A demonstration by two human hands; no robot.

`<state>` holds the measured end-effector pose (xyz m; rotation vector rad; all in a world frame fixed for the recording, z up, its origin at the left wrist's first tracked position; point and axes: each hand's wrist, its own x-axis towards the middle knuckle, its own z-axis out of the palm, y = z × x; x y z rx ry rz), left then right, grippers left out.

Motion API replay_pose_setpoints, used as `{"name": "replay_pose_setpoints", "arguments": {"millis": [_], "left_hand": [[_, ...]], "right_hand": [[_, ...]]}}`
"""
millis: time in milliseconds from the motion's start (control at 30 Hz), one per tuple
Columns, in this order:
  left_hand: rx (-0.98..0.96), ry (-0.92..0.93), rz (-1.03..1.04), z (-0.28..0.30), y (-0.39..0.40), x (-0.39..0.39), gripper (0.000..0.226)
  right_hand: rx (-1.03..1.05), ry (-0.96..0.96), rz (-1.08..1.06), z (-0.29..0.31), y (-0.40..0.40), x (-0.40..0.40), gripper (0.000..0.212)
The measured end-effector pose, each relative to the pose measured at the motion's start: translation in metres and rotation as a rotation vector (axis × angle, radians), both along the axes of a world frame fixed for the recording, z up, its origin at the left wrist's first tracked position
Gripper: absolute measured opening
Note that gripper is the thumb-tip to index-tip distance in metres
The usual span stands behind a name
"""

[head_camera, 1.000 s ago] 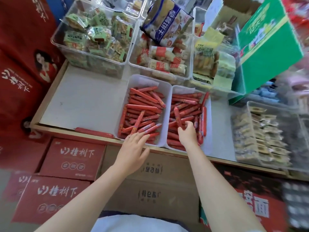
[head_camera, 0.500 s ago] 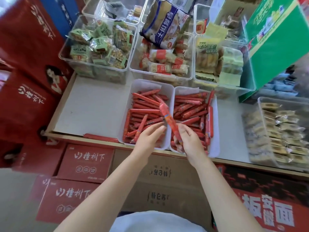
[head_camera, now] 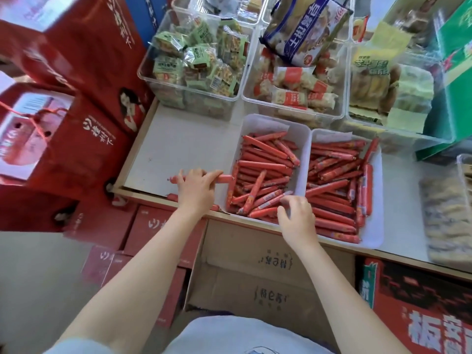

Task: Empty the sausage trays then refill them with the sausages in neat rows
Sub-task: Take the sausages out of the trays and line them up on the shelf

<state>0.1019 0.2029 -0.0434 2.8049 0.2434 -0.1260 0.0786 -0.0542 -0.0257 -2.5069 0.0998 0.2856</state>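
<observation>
Bins of snacks fill the top of the frame: a clear bin (head_camera: 194, 80) with green packets at upper centre, a second bin (head_camera: 293, 98) with red-and-white packets to its right, and a blue bag (head_camera: 304, 29) lying over it. A green box (head_camera: 454, 80) stands at the upper right edge. Red cartons (head_camera: 76, 80) crowd the left side, and a brown cardboard box (head_camera: 255, 272) sits low in the centre, below the shelf edge (head_camera: 143, 192).

Two white trays are in the middle of the frame, side by side and touching. The left tray (head_camera: 265, 123) holds red sausages lying at mixed angles; the right tray (head_camera: 375, 200) holds more, mostly along its width.

My left hand (head_camera: 196, 187) is left of the left tray, fingers curled around one sausage (head_camera: 224, 178) that lies across the bare shelf, its end at the tray wall. My right hand (head_camera: 296, 215) is over the near corner of the left tray, fingers bent down onto the sausages (head_camera: 265, 172); I cannot tell if it grips one.
</observation>
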Motion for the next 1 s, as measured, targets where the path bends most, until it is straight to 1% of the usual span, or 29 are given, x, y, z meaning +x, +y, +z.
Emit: {"name": "replay_pose_setpoints", "arguments": {"millis": [67, 133, 167, 233, 300, 367, 400, 433, 500, 533, 600, 667, 733, 767, 833, 900, 933, 1000], "left_hand": [[0.054, 0.117, -0.023, -0.018, 0.006, -0.005, 0.038], [0.078, 0.165, -0.038, -0.028, 0.01, -0.007, 0.039], [0.093, 0.19, -0.042, -0.032, 0.012, -0.008, 0.042], [0.136, 0.305, -0.08, -0.037, 0.015, -0.015, 0.051], [0.094, 0.447, -0.12, -0.045, 0.015, -0.023, 0.057], [-0.02, 0.5, -0.104, -0.049, 0.012, -0.028, 0.057], [-0.091, 0.471, -0.056, -0.047, 0.01, -0.029, 0.056], [-0.173, 0.403, 0.018, -0.042, 0.006, -0.03, 0.055], [-0.321, 0.194, 0.133, -0.028, -0.006, -0.034, 0.054], [-0.354, 0.096, 0.12, -0.02, -0.015, -0.037, 0.055], [-0.347, -0.007, -0.012, -0.005, -0.042, -0.044, 0.06], [-0.272, 0.001, -0.169, -0.002, -0.073, -0.051, 0.067], [-0.18, 0.075, -0.284, -0.008, -0.1, -0.059, 0.076], [-0.131, 0.118, -0.326, -0.013, -0.112, -0.063, 0.08], [-0.034, 0.159, -0.37, -0.023, -0.122, -0.071, 0.086], [-0.003, 0.163, -0.378, -0.027, -0.126, -0.073, 0.089], [-0.013, 0.172, -0.376, -0.028, -0.125, -0.072, 0.089], [-0.027, 0.208, -0.371, -0.023, -0.125, -0.069, 0.082]], "right_hand": [[-0.053, -0.013, 0.009, -0.002, 0.004, -0.001, 0.022], [-0.081, -0.02, 0.011, -0.004, 0.006, -0.002, 0.022], [-0.093, -0.009, 0.013, -0.006, 0.006, -0.002, 0.023], [-0.106, 0.009, 0.014, -0.008, 0.006, -0.004, 0.023], [-0.113, 0.01, 0.02, -0.01, 0.006, -0.007, 0.023], [-0.115, 0.011, 0.028, -0.012, 0.005, -0.008, 0.022], [-0.114, 0.011, 0.036, -0.013, 0.005, -0.009, 0.022], [-0.103, 0.002, 0.046, -0.014, 0.004, -0.009, 0.021], [-0.025, -0.047, 0.039, -0.01, 0.001, -0.009, 0.02], [0.026, -0.084, 0.008, -0.006, -0.003, -0.008, 0.02], [0.061, -0.173, -0.086, 0.003, -0.015, 0.0, 0.021], [0.029, -0.206, -0.165, 0.008, -0.033, 0.014, 0.023], [-0.036, -0.173, -0.194, 0.006, -0.053, 0.032, 0.027], [-0.083, -0.134, -0.177, 0.002, -0.064, 0.041, 0.033], [-0.208, -0.042, -0.028, -0.011, -0.078, 0.057, 0.049], [-0.376, 0.071, 0.159, -0.022, -0.084, 0.064, 0.058], [-0.457, 0.087, 0.218, -0.027, -0.084, 0.064, 0.058], [-0.601, 0.017, 0.267, -0.036, -0.084, 0.061, 0.053]]}}
